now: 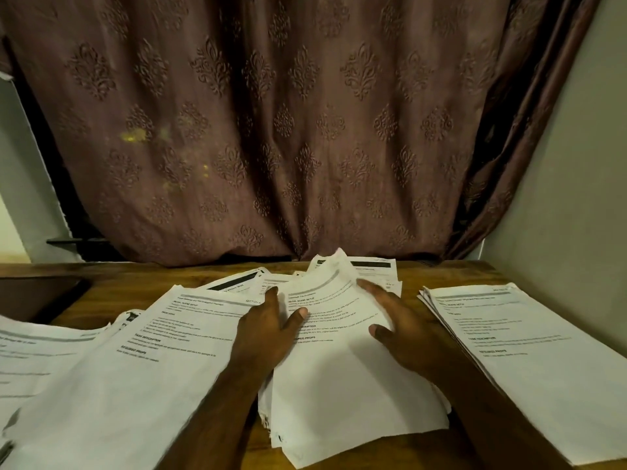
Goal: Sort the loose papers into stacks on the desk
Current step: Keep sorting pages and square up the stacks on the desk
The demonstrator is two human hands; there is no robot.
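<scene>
A middle stack of printed white papers (342, 385) lies on the wooden desk (437, 273) in front of me. My left hand (268, 327) holds the stack's left edge, thumb on top of the top sheet and fingers at its side. My right hand (403, 330) holds the right edge the same way, thumb on the sheet. The top sheet's far end is lifted and crumpled. A neat stack (529, 361) lies at the right. A large sheet pile (129, 368) spreads at the left, and loose sheets (373, 266) lie behind the middle stack.
A brown patterned curtain (271, 130) hangs just behind the desk. A pale wall (576, 164) closes the right side. A dark recessed panel (37, 296) sits at the desk's far left. More papers (30, 354) reach the left frame edge.
</scene>
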